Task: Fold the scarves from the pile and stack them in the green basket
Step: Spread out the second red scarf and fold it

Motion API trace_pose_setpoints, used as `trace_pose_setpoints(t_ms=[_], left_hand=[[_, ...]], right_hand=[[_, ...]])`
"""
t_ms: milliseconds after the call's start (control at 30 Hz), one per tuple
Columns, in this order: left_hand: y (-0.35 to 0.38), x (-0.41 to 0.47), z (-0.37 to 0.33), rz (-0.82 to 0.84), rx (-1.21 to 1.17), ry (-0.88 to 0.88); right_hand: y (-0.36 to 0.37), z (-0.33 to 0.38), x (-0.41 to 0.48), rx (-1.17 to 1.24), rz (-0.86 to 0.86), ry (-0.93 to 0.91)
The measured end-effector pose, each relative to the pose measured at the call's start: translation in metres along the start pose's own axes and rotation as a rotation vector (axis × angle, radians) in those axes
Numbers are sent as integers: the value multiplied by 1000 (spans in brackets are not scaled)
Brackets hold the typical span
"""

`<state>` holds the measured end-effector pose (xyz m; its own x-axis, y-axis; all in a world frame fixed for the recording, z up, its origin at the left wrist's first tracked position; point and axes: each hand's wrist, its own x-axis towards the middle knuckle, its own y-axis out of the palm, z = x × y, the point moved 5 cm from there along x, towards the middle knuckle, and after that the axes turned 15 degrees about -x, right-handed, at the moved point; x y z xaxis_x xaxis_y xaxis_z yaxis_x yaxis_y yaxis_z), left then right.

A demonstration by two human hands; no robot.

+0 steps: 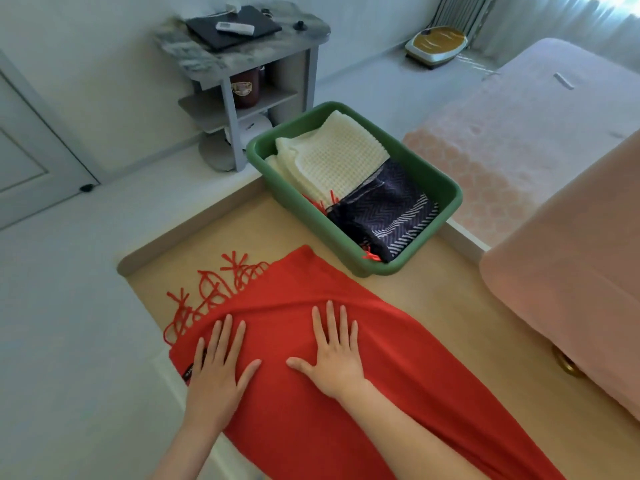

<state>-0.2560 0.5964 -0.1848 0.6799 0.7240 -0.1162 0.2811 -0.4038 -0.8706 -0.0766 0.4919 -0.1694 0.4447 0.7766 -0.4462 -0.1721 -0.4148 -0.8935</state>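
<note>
- The left hand is laid flat on the red scarf at about 7 o'clock in the view. Its fingers are straight and slightly apart, with the thumb set out towards 2 o'clock.
- The right hand is pressed flat on the same scarf just beside it, at 6 o'clock. Its fingers are spread and pointed to 12 o'clock. Nothing is gripped by either hand.
- The red scarf is spread on the wooden table, running from 5 o'clock up to 11 o'clock. A raised fold is seen just beyond the fingertips.
- The scarf's fringe is splayed on the table at 10 o'clock from the hands. A small dark label on the scarf's edge is partly covered by the left hand.
- The green basket is set at 1 o'clock from the hands on the far corner of the table, near the scarf but apart from it.
- A folded cream scarf is held in the basket's 11 o'clock end and a navy patterned scarf in its 5 o'clock end, the two touching. Red strands are seen at their edges.
- A pink-covered bed is seen at 2 o'clock.
- A grey side table stands at 11 o'clock, with a white remote laid on top.
</note>
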Motion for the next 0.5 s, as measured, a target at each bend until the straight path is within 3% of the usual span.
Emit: trace_pose_setpoints(t_ms=[200,367,500], left_hand=[[-37,59,45,10,34,-16],[-56,68,25,-122,-38,-9],[-37,54,11,-168,-91,-128]], right_hand=[[-41,36,56,3,46,-19],[-92,44,85,81,-236,-35],[-106,48,127,111,-180,-113]])
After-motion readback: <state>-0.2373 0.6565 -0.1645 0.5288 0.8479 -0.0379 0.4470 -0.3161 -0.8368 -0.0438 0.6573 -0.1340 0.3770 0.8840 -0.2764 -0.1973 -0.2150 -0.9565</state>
